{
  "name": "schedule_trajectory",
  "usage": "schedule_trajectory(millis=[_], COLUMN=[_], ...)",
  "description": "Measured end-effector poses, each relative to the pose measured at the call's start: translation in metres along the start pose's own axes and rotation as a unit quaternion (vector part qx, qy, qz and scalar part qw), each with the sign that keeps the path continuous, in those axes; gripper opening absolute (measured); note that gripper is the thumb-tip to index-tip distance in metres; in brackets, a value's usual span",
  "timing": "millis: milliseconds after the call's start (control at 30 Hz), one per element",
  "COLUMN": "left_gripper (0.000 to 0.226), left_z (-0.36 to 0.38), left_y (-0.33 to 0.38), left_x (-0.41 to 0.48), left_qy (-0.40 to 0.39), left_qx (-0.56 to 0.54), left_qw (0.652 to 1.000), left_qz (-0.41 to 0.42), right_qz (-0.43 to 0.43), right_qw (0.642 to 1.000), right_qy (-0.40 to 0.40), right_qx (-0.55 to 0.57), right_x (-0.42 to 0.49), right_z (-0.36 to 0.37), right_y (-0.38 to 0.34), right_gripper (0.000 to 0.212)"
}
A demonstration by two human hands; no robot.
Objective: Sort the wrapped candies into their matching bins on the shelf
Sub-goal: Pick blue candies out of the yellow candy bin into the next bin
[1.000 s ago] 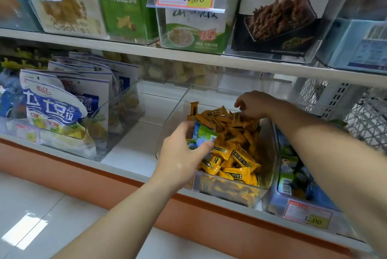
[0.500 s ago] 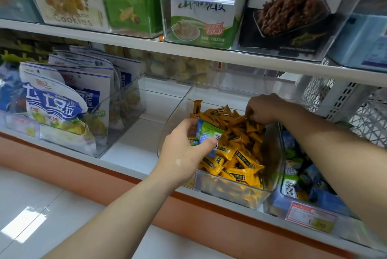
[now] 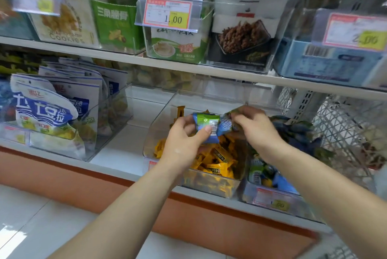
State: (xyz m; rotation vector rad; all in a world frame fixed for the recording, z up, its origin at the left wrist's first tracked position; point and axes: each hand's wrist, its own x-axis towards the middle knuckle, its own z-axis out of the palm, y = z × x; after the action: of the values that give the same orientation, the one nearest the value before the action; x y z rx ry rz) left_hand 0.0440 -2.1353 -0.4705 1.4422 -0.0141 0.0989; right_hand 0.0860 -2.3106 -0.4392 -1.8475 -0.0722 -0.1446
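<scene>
Because both mismatch the yellow candies below, left hand pinches a blue-green candy, right hand its twin; neighbouring bin likely.

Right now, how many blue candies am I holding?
2. One blue candy in the left hand, a second candy in the right hand, both above the yellow-candy bin. More may hide in either grip.

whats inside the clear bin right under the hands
Yellow wrapped candies lie piled in the clear bin. The left hand, right hand and their blue candies cover the pile's middle.
</scene>
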Motion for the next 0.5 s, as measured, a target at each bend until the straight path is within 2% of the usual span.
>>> schedule_trajectory(millis=[67, 167, 300, 367, 500], left_gripper=[0.034, 0.034, 0.033, 0.031, 0.036], left_z=[0.012, 0.027, 0.043, 0.053, 0.072], left_y=[0.007, 0.014, 0.017, 0.014, 0.007], left_x=[-0.008, -0.021, -0.036, -0.045, -0.057], left_qy=[-0.023, -0.033, -0.047, -0.057, -0.018], left_qx=[0.008, -0.022, 0.025, 0.061, 0.101], left_qw=[1.0, 0.999, 0.998, 0.995, 0.992], left_qz=[0.012, 0.019, 0.039, 0.046, 0.069], right_qz=[0.08, 0.127, 0.103, 0.112, 0.127], right_qw=[0.984, 0.948, 0.959, 0.955, 0.944], right_qy=[-0.009, -0.049, -0.101, -0.099, -0.098], right_qx=[0.162, 0.286, 0.245, 0.256, 0.288], right_x=[-0.025, -0.053, -0.083, -0.091, -0.098], right_z=[0.001, -0.008, -0.027, -0.036, -0.056], right_y=[-0.008, -0.016, -0.013, -0.006, 0.006], right_gripper=[0.013, 0.02, 0.036, 0.035, 0.025])
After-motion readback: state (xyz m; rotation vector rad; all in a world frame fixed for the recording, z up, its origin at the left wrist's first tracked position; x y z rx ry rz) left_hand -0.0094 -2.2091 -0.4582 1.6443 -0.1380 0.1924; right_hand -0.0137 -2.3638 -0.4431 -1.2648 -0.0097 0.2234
